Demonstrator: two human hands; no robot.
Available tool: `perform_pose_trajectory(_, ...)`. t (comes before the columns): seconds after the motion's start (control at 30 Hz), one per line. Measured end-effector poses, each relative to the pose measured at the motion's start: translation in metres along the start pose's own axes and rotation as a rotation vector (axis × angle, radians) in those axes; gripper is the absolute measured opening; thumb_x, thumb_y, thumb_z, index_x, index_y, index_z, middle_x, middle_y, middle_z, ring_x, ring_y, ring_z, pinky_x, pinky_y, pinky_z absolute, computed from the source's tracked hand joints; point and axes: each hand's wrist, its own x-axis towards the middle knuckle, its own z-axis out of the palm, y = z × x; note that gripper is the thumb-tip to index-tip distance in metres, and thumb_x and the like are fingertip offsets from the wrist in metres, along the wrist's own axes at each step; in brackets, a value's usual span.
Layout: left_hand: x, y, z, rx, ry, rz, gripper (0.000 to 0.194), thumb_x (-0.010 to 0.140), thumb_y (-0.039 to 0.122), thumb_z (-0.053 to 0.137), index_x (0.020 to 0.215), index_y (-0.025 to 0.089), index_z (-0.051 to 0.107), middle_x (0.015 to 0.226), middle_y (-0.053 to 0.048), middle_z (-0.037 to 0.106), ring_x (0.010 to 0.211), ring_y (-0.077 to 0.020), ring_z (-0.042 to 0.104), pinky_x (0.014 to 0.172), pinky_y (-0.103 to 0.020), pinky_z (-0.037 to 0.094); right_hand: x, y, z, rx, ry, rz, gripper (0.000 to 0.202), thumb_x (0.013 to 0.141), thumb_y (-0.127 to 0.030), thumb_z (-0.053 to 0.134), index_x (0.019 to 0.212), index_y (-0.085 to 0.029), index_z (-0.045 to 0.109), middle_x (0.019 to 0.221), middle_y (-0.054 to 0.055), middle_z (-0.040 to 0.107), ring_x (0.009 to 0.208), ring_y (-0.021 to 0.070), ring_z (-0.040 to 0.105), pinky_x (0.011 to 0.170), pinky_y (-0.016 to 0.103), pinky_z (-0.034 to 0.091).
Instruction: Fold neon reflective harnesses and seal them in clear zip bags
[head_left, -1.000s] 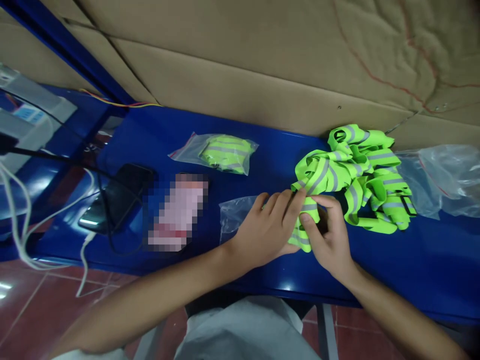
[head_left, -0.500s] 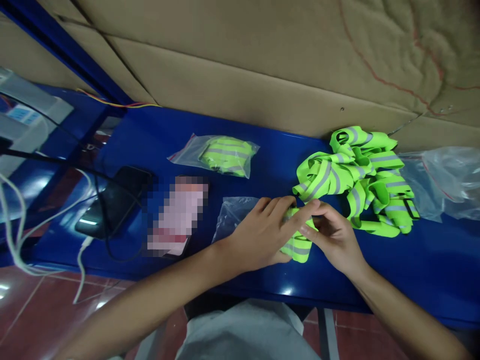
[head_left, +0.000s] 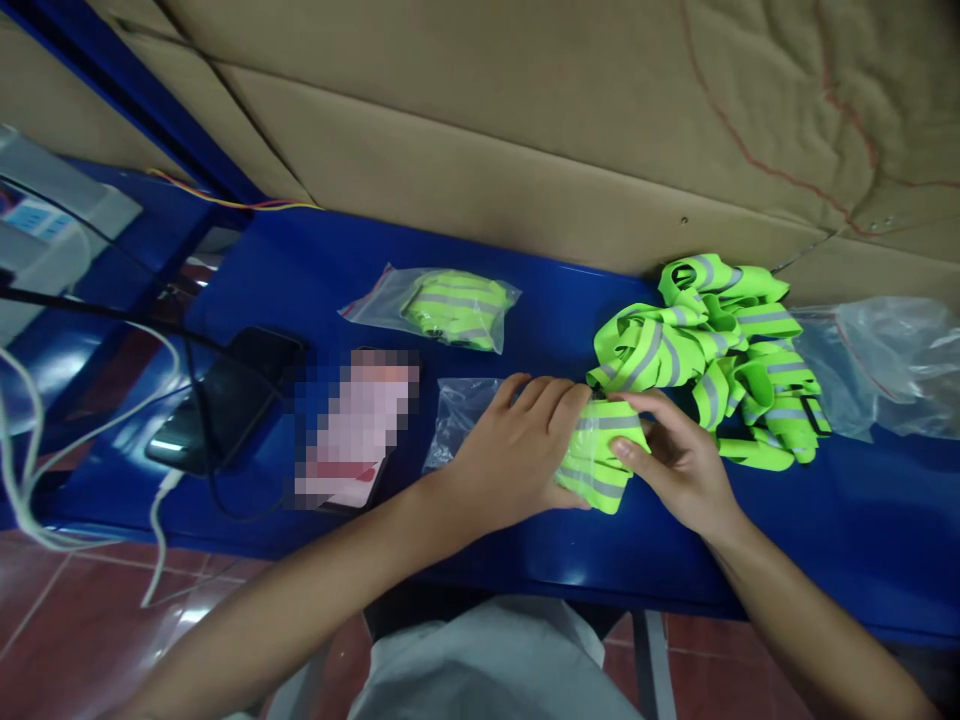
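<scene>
A folded yellow-green reflective strap (head_left: 600,480) with grey stripes lies between my hands, partly inside a clear plastic bag (head_left: 459,415). My left hand (head_left: 517,450) wraps over the bag and the strap's left side, fingers curled. At the strap's right end, my right hand (head_left: 679,465) pinches it with the thumb on top and a finger behind. Just beyond is a loose heap of the same reflective straps (head_left: 697,340), with a black buckle at its right. How far the strap sits inside the bag is partly hidden by my left hand.
A filled zip bag (head_left: 457,308) of strap lies at the back of the blue table (head_left: 525,570). To the left are a phone (head_left: 356,430) with a blurred screen, a black device (head_left: 225,400) and white cables (head_left: 26,470). More clear bags (head_left: 892,360) lie at right.
My left hand has shifted slightly, its index finger drawn back from the right hand. More of the folded strap shows, and my right thumb now presses on its right end.
</scene>
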Motion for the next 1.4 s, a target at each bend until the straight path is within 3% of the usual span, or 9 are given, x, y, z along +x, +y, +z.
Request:
perform_pose_trajectory(0.2,-0.001,0.004,0.002,0.027,-0.020,0.041,0.090,0.077,0.057,0.087,0.142,0.008,0.047,0.136,-0.019,0.065,0.122,-0.0353,0.063,0.108,-0.050,0.045,-0.010,0.002,-0.007,-0.106,-0.022,-0.036,0.021,0.090,-0.023,0.079,0.107,-0.027,0.067,0.101,0.003,0.062,0.081,0.0148,0.065,0.065,0.024,0.055)
perform_pose_trajectory(0.37,-0.002,0.001,0.002,0.081,0.056,0.099,0.083,0.086,0.042,0.083,0.147,0.005,0.041,0.141,-0.021,0.062,0.131,-0.0346,0.058,0.115,-0.052,0.040,-0.013,-0.003,-0.007,-0.228,-0.032,-0.078,0.029,0.097,-0.023,0.071,0.124,-0.030,0.063,0.121,0.007,0.066,0.100,0.0197,0.070,0.075,0.027,0.061)
perform_pose_trajectory(0.47,-0.002,0.000,-0.002,0.080,0.128,0.129,0.073,0.093,0.036,0.075,0.150,0.007,0.040,0.141,-0.019,0.063,0.134,-0.0325,0.057,0.121,-0.054,0.035,-0.012,-0.009,-0.006,-0.345,0.011,-0.253,0.039,0.096,-0.019,0.070,0.133,-0.029,0.063,0.126,0.010,0.065,0.111,0.0220,0.068,0.080,0.028,0.062)
perform_pose_trajectory(0.63,0.002,-0.002,-0.015,-0.113,0.205,0.220,0.076,0.095,0.060,0.067,0.148,0.009,0.044,0.140,-0.021,0.063,0.137,-0.0306,0.056,0.123,-0.052,0.035,-0.011,-0.014,-0.007,-0.681,0.086,-0.655,0.045,0.091,-0.004,0.070,0.133,-0.020,0.065,0.126,0.012,0.065,0.121,0.0221,0.065,0.105,0.034,0.058)
perform_pose_trajectory(0.77,0.005,-0.010,-0.021,-0.119,0.208,0.199,0.050,0.104,0.041,0.060,0.144,0.012,0.052,0.146,-0.018,0.063,0.141,-0.0276,0.056,0.121,-0.048,0.040,-0.007,-0.008,-0.008,-0.787,-0.012,-0.786,0.044,0.092,0.002,0.065,0.132,-0.016,0.064,0.132,0.014,0.062,0.134,0.0217,0.061,0.118,0.033,0.052)
perform_pose_trajectory(0.87,0.007,-0.021,-0.017,-0.008,0.143,0.216,0.058,0.103,0.043,0.061,0.150,0.012,0.050,0.152,-0.017,0.060,0.145,-0.0309,0.053,0.120,-0.049,0.042,-0.004,-0.003,-0.008,-0.800,-0.056,-0.801,0.042,0.092,0.001,0.066,0.131,-0.015,0.063,0.134,0.014,0.061,0.138,0.0244,0.059,0.120,0.037,0.051)
perform_pose_trajectory(0.93,0.006,-0.025,-0.013,0.064,0.130,0.264,0.056,0.104,0.044,0.058,0.152,0.015,0.050,0.149,-0.014,0.064,0.139,-0.0292,0.060,0.114,-0.046,0.047,-0.004,-0.003,-0.007,-0.818,-0.044,-0.800,0.040,0.092,-0.004,0.071,0.129,-0.016,0.065,0.133,0.014,0.061,0.135,0.0255,0.061,0.119,0.039,0.053)
perform_pose_trajectory(1.1,0.004,-0.023,-0.012,0.179,0.223,0.349,0.050,0.107,0.048,0.050,0.142,0.014,0.059,0.133,-0.010,0.075,0.121,-0.0232,0.072,0.097,-0.038,0.052,-0.009,-0.004,-0.001,-0.742,0.067,-0.823,0.040,0.089,-0.002,0.074,0.124,-0.021,0.070,0.126,0.010,0.067,0.121,0.0220,0.071,0.106,0.033,0.063)
perform_pose_trajectory(1.4,0.008,-0.016,-0.007,0.143,0.258,0.316,0.049,0.106,0.048,0.055,0.136,0.009,0.061,0.125,-0.012,0.077,0.111,-0.0230,0.073,0.095,-0.038,0.054,-0.008,-0.005,-0.005,-0.630,0.003,-0.682,0.047,0.088,-0.003,0.076,0.128,-0.027,0.070,0.128,0.007,0.071,0.124,0.0244,0.070,0.114,0.043,0.058)
